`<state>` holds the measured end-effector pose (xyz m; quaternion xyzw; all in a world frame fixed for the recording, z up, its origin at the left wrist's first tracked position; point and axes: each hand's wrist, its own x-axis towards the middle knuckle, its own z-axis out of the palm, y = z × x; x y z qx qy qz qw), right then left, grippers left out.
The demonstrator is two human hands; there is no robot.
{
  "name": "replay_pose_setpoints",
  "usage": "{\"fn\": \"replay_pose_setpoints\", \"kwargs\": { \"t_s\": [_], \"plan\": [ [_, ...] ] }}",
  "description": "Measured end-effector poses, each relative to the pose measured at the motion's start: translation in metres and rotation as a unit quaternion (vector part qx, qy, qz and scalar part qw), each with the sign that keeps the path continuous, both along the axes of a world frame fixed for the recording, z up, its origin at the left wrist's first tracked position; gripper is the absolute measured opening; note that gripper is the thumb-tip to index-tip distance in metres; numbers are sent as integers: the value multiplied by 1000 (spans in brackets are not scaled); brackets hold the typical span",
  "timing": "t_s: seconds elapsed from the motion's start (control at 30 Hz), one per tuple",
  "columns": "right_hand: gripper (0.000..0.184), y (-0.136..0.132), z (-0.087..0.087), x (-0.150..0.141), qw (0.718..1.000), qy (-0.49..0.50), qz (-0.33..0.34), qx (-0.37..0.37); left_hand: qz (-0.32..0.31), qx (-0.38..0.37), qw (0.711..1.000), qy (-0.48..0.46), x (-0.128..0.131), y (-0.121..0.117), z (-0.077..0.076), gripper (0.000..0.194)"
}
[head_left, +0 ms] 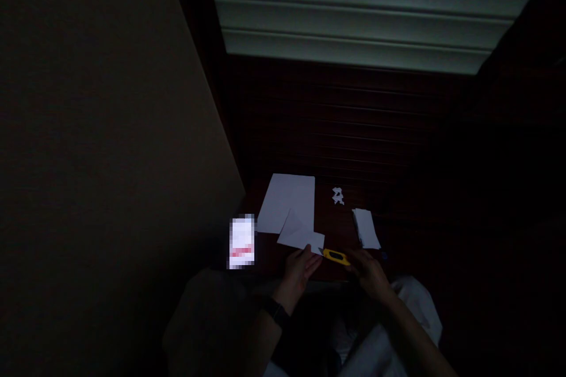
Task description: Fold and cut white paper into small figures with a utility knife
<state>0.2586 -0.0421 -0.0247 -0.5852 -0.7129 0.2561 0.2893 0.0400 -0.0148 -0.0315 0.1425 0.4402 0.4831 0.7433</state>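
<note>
My right hand (366,271) is closed round a yellow utility knife (336,257), whose blade end points left. The tip is at the right edge of a folded piece of white paper (296,231); in this dim light I cannot tell whether it cuts into it. My left hand (301,268) grips the paper's lower edge between thumb and fingers, close to the blade. Behind the folded piece lies a larger white sheet (287,200), partly covered by it.
The small dark table (331,227) also bears several paper scraps (338,195) and a stack of white paper (367,228) at its right. A bright, pixelated rectangle (242,241) is at the left. A wall (110,129) rises on the left, with slatted shutters (354,6) behind.
</note>
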Motion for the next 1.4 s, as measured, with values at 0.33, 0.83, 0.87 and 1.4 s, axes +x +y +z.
{"fn": "replay_pose_setpoints", "kwargs": {
  "t_s": [0.33,0.83,0.87,1.4],
  "plan": [
    [45,8,0,12,998,-18,54,-7,-163,424,651,608,-38,14,47,30],
    [46,3,8,6,997,-42,57,-10,-195,501,491,685,-48,31,18,42],
    [46,3,9,6,997,-44,59,-9,-194,496,510,675,-47,31,19,41],
    [43,3,11,3,997,-51,63,-9,-211,515,534,636,-36,32,29,41]
  ]
}}
